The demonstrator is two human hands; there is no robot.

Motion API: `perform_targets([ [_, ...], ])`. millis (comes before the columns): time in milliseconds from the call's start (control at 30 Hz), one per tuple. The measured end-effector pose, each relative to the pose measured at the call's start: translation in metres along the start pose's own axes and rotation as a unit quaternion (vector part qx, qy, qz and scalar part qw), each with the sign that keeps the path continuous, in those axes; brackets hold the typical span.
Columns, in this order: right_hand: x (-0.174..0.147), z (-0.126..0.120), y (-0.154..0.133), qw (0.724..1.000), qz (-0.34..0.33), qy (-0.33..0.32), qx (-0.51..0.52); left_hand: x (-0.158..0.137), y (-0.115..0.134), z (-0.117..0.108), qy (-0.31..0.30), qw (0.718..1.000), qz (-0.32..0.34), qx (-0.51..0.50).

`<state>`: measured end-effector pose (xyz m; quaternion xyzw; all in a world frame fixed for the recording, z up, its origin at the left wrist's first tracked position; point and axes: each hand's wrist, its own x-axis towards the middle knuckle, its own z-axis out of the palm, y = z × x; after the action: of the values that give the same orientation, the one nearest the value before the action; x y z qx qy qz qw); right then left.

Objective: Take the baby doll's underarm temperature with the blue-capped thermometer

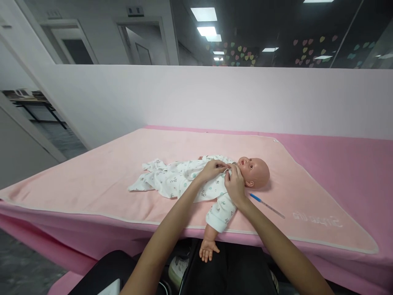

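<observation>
While pinching white outfit (167,180) toward its right end with left hand (214,169) and right hand (236,186) close together, reaching to doll (260,174) lying face-up on peach blanket (92,176); with blue-ended stick (256,197) just right

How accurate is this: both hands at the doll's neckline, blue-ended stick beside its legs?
One slip: the head view shows the stick near the head of the doll, not its legs. The left hand and right hand are at its neckline.
</observation>
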<state>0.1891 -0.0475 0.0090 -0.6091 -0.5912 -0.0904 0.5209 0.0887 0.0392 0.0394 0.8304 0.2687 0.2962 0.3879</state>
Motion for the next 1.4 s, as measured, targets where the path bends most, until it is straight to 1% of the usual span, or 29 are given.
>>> perform_targets([
  [167,0.001,-0.004,-0.001,0.999,0.010,-0.032,-0.020,-0.004,0.003,0.000,0.010,0.998,-0.008,-0.055],
  [400,0.000,-0.004,0.004,1.000,-0.007,-0.020,-0.003,-0.006,0.008,0.000,0.042,0.991,-0.039,-0.124],
  [467,0.000,-0.003,0.005,1.000,-0.014,-0.017,0.006,-0.006,0.010,-0.002,0.035,0.992,-0.031,-0.121],
  [567,0.000,-0.003,0.007,0.999,-0.019,-0.013,0.024,-0.008,0.013,-0.007,-0.001,0.994,-0.011,-0.105],
  [667,0.000,-0.003,0.007,0.999,-0.015,-0.006,0.041,-0.008,0.014,-0.010,-0.026,0.996,-0.014,-0.079],
  [767,0.000,-0.004,0.007,0.998,-0.009,0.003,0.056,-0.007,0.011,-0.009,-0.024,0.997,-0.017,-0.074],
  [933,-0.001,-0.003,0.007,0.997,-0.009,0.014,0.077,-0.005,0.005,-0.007,-0.024,0.999,0.015,-0.030],
  [1067,-0.002,-0.002,0.007,0.997,-0.018,0.016,0.068,-0.004,0.004,-0.005,-0.028,0.999,0.017,-0.015],
  [1233,-0.002,-0.001,0.008,0.998,-0.014,0.017,0.064,-0.005,0.006,-0.003,0.003,1.000,0.027,0.002],
  [1400,-0.001,0.000,0.010,0.998,-0.003,0.014,0.065,-0.006,0.007,-0.003,-0.005,1.000,0.029,0.010],
])
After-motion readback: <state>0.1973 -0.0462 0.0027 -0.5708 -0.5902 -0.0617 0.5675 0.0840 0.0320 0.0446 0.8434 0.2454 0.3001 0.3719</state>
